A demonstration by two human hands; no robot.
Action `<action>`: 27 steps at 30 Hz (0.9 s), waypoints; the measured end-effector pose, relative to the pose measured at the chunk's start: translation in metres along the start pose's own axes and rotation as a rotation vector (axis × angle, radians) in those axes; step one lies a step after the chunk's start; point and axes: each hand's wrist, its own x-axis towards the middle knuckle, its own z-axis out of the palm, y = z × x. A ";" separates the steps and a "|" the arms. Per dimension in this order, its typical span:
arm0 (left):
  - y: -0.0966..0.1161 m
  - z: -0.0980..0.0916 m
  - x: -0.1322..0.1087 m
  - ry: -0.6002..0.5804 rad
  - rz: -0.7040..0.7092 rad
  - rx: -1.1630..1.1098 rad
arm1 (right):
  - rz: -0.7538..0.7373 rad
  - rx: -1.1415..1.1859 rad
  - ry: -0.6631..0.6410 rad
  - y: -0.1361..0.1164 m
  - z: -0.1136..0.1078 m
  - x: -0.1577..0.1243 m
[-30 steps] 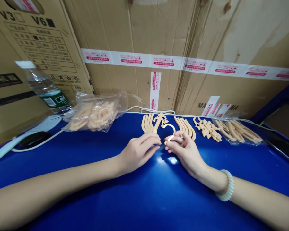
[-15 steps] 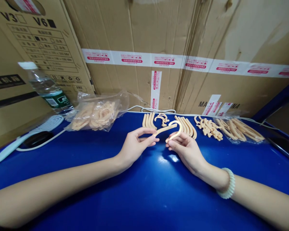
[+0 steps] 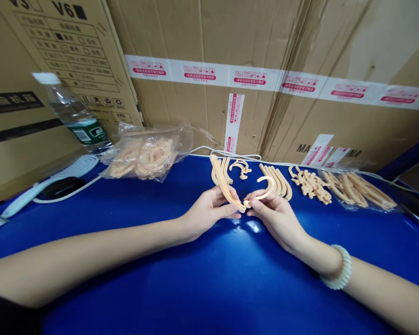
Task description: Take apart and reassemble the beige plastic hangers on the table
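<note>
My left hand (image 3: 214, 209) pinches a long, gently curved beige hanger arm (image 3: 223, 184), which slants with its far end up and left. In my right hand (image 3: 274, 214) is a beige hanger hook (image 3: 270, 187), held by its base with the curve upward. The hook's base and the arm's near end are close together between my fingertips; whether they touch I cannot tell. Behind my hands lie a row of similar arms (image 3: 226, 170), a few loose hooks (image 3: 242, 167) and another row of arms (image 3: 281, 181). Several more hooks (image 3: 309, 182) are heaped to the right.
A clear bag of beige parts (image 3: 146, 156), a water bottle (image 3: 78, 118), a hairbrush (image 3: 61, 177) and a black oval object (image 3: 64, 187) are at left. More bagged parts (image 3: 363, 188) lie right. A white cable (image 3: 202, 150) and cardboard boxes (image 3: 202, 42) line the back.
My left hand has swung the hanger arm from nearly level to steeply slanted, bringing its near end beside the hook's base. The hands are closer together, and the camera view has shifted slightly.
</note>
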 end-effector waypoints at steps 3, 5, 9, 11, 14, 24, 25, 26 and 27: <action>0.000 -0.003 0.000 0.027 0.090 0.141 | 0.017 -0.026 -0.025 -0.001 -0.001 0.001; -0.001 -0.004 0.000 0.053 0.146 0.240 | 0.038 -0.034 -0.064 -0.001 -0.002 0.003; 0.000 -0.005 -0.001 0.044 0.205 0.388 | 0.088 -0.017 -0.151 -0.003 -0.004 0.006; 0.000 -0.005 -0.003 0.013 0.220 0.403 | 0.110 -0.012 -0.187 -0.004 -0.005 0.008; -0.001 -0.005 -0.005 -0.003 0.237 0.401 | 0.148 0.002 -0.215 -0.005 -0.006 0.009; -0.002 -0.003 -0.005 0.079 0.194 0.456 | 0.164 0.099 -0.145 -0.001 -0.008 0.010; -0.001 -0.003 -0.005 0.081 0.198 0.457 | 0.165 0.127 -0.122 -0.001 -0.008 0.010; -0.001 -0.003 -0.004 0.080 0.201 0.455 | 0.171 0.154 -0.108 -0.001 -0.009 0.011; -0.001 -0.003 -0.004 0.075 0.203 0.450 | 0.183 0.176 -0.106 -0.002 -0.010 0.011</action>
